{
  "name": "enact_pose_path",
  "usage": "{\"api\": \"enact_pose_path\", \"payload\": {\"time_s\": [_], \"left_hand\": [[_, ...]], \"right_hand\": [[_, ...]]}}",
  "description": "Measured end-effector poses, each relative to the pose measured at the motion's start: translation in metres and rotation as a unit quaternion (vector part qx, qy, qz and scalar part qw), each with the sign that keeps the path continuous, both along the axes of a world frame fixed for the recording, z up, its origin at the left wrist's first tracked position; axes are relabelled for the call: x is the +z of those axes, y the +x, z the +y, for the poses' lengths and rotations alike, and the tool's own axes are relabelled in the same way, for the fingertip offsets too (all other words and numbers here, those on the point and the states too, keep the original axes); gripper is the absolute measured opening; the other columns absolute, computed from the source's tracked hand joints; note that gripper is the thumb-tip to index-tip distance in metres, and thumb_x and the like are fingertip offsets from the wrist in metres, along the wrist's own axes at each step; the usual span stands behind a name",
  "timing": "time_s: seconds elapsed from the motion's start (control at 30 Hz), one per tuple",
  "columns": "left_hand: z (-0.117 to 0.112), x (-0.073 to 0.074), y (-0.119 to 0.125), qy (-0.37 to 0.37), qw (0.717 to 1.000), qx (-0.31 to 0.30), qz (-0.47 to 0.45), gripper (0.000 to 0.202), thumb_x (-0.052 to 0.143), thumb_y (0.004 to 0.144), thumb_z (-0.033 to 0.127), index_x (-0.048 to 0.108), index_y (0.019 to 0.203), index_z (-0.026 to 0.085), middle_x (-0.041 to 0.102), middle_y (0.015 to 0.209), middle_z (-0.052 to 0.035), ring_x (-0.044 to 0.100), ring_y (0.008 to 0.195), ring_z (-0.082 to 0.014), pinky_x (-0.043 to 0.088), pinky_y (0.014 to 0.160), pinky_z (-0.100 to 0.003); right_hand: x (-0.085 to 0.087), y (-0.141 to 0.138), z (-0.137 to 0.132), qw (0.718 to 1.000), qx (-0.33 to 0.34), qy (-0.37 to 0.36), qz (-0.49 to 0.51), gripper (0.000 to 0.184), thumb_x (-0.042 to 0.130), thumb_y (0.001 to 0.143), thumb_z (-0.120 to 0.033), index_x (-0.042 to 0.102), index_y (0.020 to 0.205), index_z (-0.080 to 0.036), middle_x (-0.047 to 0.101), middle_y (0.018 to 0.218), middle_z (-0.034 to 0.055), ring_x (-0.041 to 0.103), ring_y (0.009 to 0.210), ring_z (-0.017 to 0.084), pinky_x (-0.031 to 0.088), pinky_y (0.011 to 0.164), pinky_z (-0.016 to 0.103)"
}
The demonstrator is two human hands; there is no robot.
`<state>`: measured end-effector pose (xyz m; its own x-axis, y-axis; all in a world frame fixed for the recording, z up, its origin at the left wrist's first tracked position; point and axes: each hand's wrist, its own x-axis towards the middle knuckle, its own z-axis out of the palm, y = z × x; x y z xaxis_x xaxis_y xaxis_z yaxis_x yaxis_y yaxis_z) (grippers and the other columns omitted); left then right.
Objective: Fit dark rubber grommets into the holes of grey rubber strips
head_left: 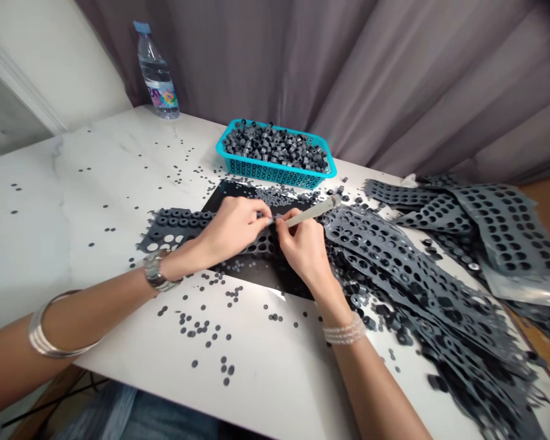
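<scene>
My right hand (302, 241) is closed round a slim whitish stick-like tool (315, 209), which slants up to the right out of the grip; its working end is hidden by my fingers. Close beside it, the fingertips of my left hand (238, 226) are pinched together, and what they hold is too small to make out. Under both hands lies a dark grey sheet with round holes and raised rings (178, 221), partly covered by the left hand. The sheet rests across a black mat (279, 282).
A turquoise basket (275, 172) full of small grey rings stands behind the mat. Punched grey rubbery strips (394, 250) and loose pieces pile up at the right. Small dark discs (201, 327) are scattered over the white table (132, 177). A water bottle (158, 76) stands at the back left.
</scene>
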<state>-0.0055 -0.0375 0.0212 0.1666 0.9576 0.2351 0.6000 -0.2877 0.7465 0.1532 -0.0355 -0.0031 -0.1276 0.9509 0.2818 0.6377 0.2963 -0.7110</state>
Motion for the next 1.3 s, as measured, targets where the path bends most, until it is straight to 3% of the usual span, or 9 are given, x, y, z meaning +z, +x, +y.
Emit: {"api": "enact_pose_path", "payload": {"time_s": [0.07,0.17,0.33,0.5,0.7,0.9,1.0,1.17,1.3], "left_hand": [[0.001,0.008,-0.01,-0.066,0.982,0.049,-0.173,0.005,0.068,0.079,0.021,0.068,0.08,0.016,0.04,0.052,0.0059,0.032,0.046,-0.0068,0.023,0.045,-0.022],[0.008,0.013,-0.024,-0.227,0.875,0.025,-0.427,0.01,0.069,0.078,0.013,0.06,0.072,0.014,0.039,0.059,0.0053,0.03,0.046,-0.0035,0.022,0.04,-0.018],[0.012,0.008,-0.023,-0.403,0.715,0.01,-0.571,0.012,0.056,0.087,0.007,0.059,0.076,0.009,0.052,0.07,-0.0023,0.035,0.046,-0.0009,0.031,0.038,-0.012],[0.007,0.007,-0.016,-0.427,0.667,-0.005,-0.611,0.013,0.053,0.09,0.008,0.058,0.078,0.008,0.058,0.079,-0.0076,0.037,0.049,-0.0005,0.033,0.039,-0.011],[0.001,0.012,-0.015,-0.439,0.653,0.01,-0.616,0.007,0.056,0.087,0.007,0.057,0.08,0.01,0.06,0.084,-0.0104,0.04,0.05,-0.0016,0.033,0.038,-0.011],[-0.001,0.015,-0.015,-0.467,0.612,0.018,-0.638,0.009,0.052,0.074,0.004,0.056,0.081,0.009,0.06,0.086,-0.0158,0.057,0.068,-0.012,0.041,0.043,-0.013],[0.003,0.011,-0.015,-0.444,0.648,0.012,-0.619,0.005,0.055,0.076,0.009,0.059,0.079,0.008,0.056,0.076,-0.0098,0.056,0.064,-0.0108,0.039,0.041,-0.013],[0.005,0.004,-0.014,-0.318,0.843,0.023,-0.434,0.017,0.06,0.077,0.006,0.069,0.091,0.01,0.058,0.079,-0.0053,0.048,0.056,-0.0051,0.029,0.041,-0.015],[0.001,0.003,-0.013,-0.191,0.964,0.006,-0.186,0.021,0.058,0.08,0.019,0.074,0.092,0.017,0.05,0.059,0.0016,0.033,0.047,-0.0078,0.022,0.044,-0.022]], "right_hand": [[-0.001,0.001,0.001,1.0,-0.004,-0.023,0.018,0.021,0.052,0.084,-0.028,0.055,0.065,-0.022,0.061,0.057,0.001,0.056,0.053,0.017,0.036,0.057,0.027],[-0.003,0.006,0.001,0.996,-0.014,-0.043,0.076,0.022,0.054,0.084,-0.033,0.056,0.065,-0.021,0.061,0.056,-0.0002,0.057,0.054,0.017,0.038,0.057,0.027],[-0.002,0.019,0.0,0.982,-0.063,-0.026,0.179,0.027,0.055,0.086,-0.042,0.058,0.07,-0.021,0.06,0.057,-0.0014,0.055,0.055,0.015,0.04,0.057,0.026],[0.0,0.022,0.0,0.977,-0.084,-0.027,0.192,0.029,0.057,0.085,-0.042,0.057,0.066,-0.02,0.058,0.056,-0.0015,0.053,0.054,0.015,0.039,0.056,0.026],[-0.005,0.019,0.002,0.98,-0.075,-0.029,0.184,0.028,0.057,0.085,-0.042,0.058,0.068,-0.021,0.06,0.056,-0.0012,0.054,0.054,0.016,0.039,0.056,0.026],[-0.006,0.017,0.004,0.98,-0.062,-0.03,0.184,0.027,0.057,0.085,-0.042,0.057,0.068,-0.021,0.06,0.056,-0.0012,0.055,0.054,0.015,0.039,0.056,0.026],[-0.007,0.013,0.004,0.987,-0.037,-0.036,0.155,0.026,0.057,0.084,-0.041,0.058,0.068,-0.021,0.061,0.057,-0.0007,0.056,0.055,0.016,0.04,0.056,0.026],[-0.009,0.005,0.003,0.992,-0.007,-0.043,0.119,0.024,0.055,0.084,-0.039,0.058,0.068,-0.021,0.061,0.056,-0.0006,0.056,0.055,0.016,0.039,0.055,0.026],[-0.008,0.002,0.003,0.994,0.001,-0.039,0.1,0.024,0.054,0.085,-0.037,0.058,0.067,-0.022,0.06,0.057,-0.0012,0.055,0.054,0.016,0.038,0.055,0.026]]}}
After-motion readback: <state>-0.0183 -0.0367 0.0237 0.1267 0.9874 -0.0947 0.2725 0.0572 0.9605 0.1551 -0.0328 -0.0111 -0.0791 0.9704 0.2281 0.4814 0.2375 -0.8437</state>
